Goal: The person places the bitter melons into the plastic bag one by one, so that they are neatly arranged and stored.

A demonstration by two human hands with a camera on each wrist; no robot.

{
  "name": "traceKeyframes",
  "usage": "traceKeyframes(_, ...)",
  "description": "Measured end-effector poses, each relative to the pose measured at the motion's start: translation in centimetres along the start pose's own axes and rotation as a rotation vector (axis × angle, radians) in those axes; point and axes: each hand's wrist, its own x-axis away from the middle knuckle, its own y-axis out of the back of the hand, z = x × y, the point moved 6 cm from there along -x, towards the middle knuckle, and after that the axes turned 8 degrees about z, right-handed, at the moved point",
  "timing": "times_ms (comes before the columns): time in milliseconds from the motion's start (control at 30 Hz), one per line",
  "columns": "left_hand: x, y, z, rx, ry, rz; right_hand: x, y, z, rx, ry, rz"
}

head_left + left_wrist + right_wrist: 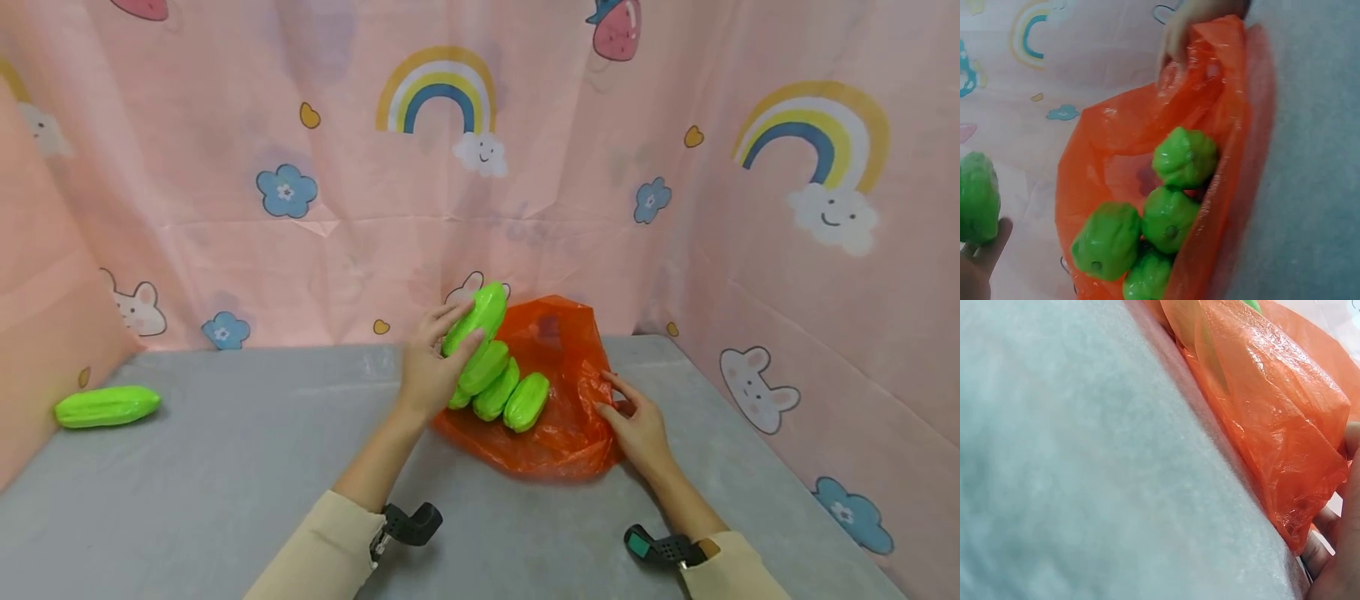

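Observation:
My left hand (429,371) holds a bright green ribbed gourd (486,312), thumb on one side and fingers on the other, above the left part of a red plastic bag (558,454). In the left wrist view this gourd (977,197) is apart from the several green gourds (1107,240) lying in the open bag. On the bag's right side, my right hand (641,429) pinches the rim between thumb and fingers. The right wrist view shows crumpled red plastic (1297,456) against the fingers (1329,525).
One more green gourd (108,407) lies at the far left of the grey table (247,475). Pink printed cloth (225,108) hangs at the back and both sides. Black wrist devices (412,525) sit by both sleeves.

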Motion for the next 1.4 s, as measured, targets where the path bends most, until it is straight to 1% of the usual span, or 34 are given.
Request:
traceKeyframes(100,0.1,-1.0,-0.2,-0.048,-0.025,0.003,-0.1,0.1,-0.1,0.007,-0.007,0.0)
traceKeyframes(167,0.2,-1.5,-0.3,-0.06,-0.03,-0.011,-0.1,0.1,-0.1,0.006,-0.004,-0.003)
traceKeyframes(333,0.6,-3.0,-0.2,-0.02,0.014,-0.007,0.0,0.1,0.0,-0.015,0.012,0.0)
traceKeyframes(367,0.6,-3.3,-0.2,-0.027,0.025,-0.004,0.0,0.1,0.1,-0.017,0.013,0.002)
traceKeyframes(533,0.7,-4.7,0.1,-0.112,0.092,0.04,0.1,0.1,0.1,0.001,0.009,0.005)
traceKeyframes(667,0.9,-5.8,0.6,-0.188,0.131,0.093,0.1,0.1,0.1,0.022,0.0,0.011)
traceKeyframes(767,1.0,-6.4,0.8,-0.245,0.136,0.108,0.1,0.1,0.1,0.031,-0.009,0.016)
traceKeyframes(867,1.2,-6.8,1.2,-0.301,0.155,0.115,0.1,0.1,0.1,0.03,-0.018,0.016)
traceKeyframes(1033,1.5,-7.5,1.7,-0.351,0.186,0.133,0.0,0.1,0.1,0.02,-0.026,0.01)
traceKeyframes(1167,1.7,-8.0,2.1,-0.393,0.187,0.146,0.0,0.0,0.1,0.01,-0.028,0.011)
traceKeyframes(1267,1.9,-8.6,2.4,-0.421,0.204,0.171,0.0,-0.1,-0.1,0.008,-0.031,0.011)
traceKeyframes(1400,2.2,-9.4,2.8,-0.476,0.232,0.224,0.0,-0.2,-0.3,0.009,-0.028,0.003)
